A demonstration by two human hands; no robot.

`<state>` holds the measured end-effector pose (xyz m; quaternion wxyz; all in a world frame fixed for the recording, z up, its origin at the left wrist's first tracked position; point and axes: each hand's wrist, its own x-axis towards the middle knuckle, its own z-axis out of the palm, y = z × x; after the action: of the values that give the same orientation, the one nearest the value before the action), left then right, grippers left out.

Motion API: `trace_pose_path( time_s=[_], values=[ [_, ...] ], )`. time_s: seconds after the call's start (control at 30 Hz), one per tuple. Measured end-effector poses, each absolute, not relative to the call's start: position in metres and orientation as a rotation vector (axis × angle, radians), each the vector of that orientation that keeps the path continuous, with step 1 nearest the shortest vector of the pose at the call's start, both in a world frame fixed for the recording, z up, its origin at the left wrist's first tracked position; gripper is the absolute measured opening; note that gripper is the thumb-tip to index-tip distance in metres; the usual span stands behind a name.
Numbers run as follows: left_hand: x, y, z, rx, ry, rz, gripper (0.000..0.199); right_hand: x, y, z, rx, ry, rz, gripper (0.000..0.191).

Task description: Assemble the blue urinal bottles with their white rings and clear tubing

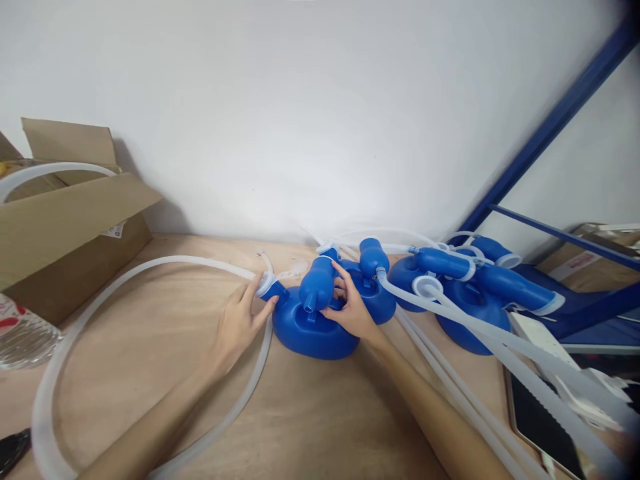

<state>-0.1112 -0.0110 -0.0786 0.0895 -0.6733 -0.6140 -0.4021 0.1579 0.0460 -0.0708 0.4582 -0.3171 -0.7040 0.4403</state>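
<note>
Pale wall (300,120) rises behind the wooden table (170,360). Near the table's back edge, around its middle, sits the blue bottle (315,337); I have my left hand (239,327) pinching its neck (274,289) below the white collar. My right hand (353,307) grips the blue funnel (317,287) above the bottle, fingers curled narrow. More blue bottles (470,313) crowd the right, beside the phone (543,420).
</note>
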Motion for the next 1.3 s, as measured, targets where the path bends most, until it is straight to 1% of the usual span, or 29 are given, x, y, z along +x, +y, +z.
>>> trace_pose_path(
  time_s=[0.1, 0.23, 0.4, 0.7, 0.8, 0.97, 1.3],
  values=[
    [-0.106, -0.005, -0.081, -2.039, -1.839, -1.367, 0.064, 0.158, 0.048, -0.071, -0.766, -1.753, 1.087, 0.103],
    [-0.101, 0.006, -0.087, -1.917, -1.721, -1.552, 0.056, 0.158, 0.051, -0.072, -0.766, -1.771, 1.074, 0.104],
    [-0.101, 0.012, -0.090, -1.872, -1.788, -1.572, 0.051, 0.156, 0.052, -0.070, -0.775, -1.781, 1.053, 0.104],
    [-0.101, 0.015, -0.092, -1.837, -1.897, -1.627, 0.056, 0.158, 0.052, -0.070, -0.825, -1.774, 1.066, 0.106],
    [-0.099, 0.014, -0.090, -1.890, -1.859, -1.640, 0.056, 0.157, 0.050, -0.068, -0.843, -1.765, 1.059, 0.105],
    [-0.095, 0.015, -0.084, -1.979, -1.927, -1.636, 0.057, 0.156, 0.049, -0.066, -0.845, -1.773, 1.044, 0.104],
    [-0.104, 0.024, -0.080, -2.042, -1.911, -1.575, 0.048, 0.157, 0.050, -0.067, -0.834, -1.776, 1.045, 0.104]
  ],
)
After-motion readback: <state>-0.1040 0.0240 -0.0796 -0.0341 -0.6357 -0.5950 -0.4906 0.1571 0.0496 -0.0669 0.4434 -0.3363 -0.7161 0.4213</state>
